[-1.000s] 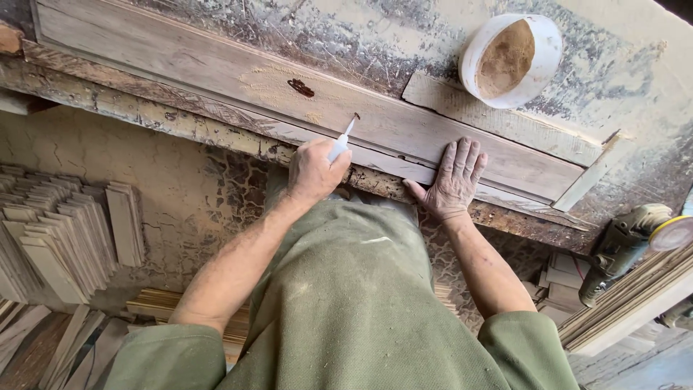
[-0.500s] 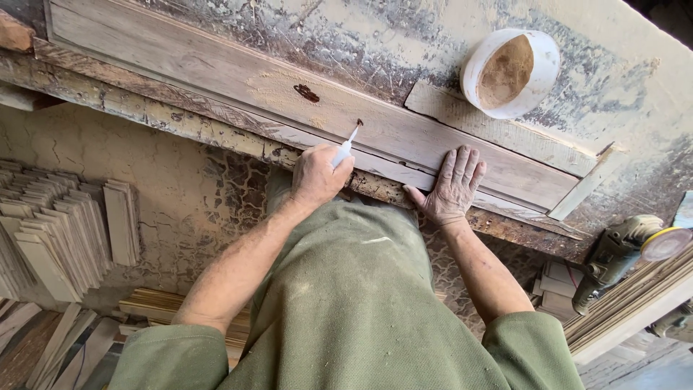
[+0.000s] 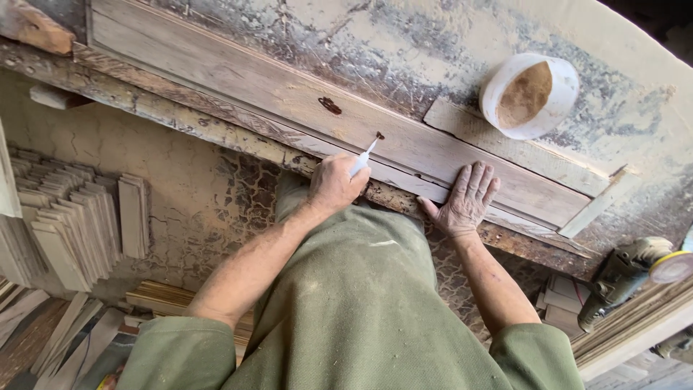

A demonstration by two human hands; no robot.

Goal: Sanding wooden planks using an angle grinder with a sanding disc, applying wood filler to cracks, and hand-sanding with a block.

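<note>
Plank (image 3: 289,94), long and pale, lies across the scarred, dusty worktop (image 3: 433,43) with its long axis running from upper left to lower right, parallel to the worktop's near edge and just in front of the person's body. Two dark spots mark its face: a larger knot (image 3: 330,105) toward the left and a smaller hole (image 3: 379,135) nearer the middle. A shorter offcut board (image 3: 505,148) rests against the plank's far edge, and a white tub of sawdust (image 3: 529,96) sits beyond it. Stacks of small wood pieces (image 3: 65,231) lie on the floor at left; a power sander (image 3: 624,271) hangs at the right edge.

Right hand (image 3: 467,202) is spread flat, palm down, pressing on the plank's near edge. Left hand (image 3: 333,184) is closed around a small white applicator tube (image 3: 361,160), whose nozzle points up and away from the body, its tip touching the smaller hole. The left hand is the nearer of the two to that hole; the right lies farther along the plank's length.
</note>
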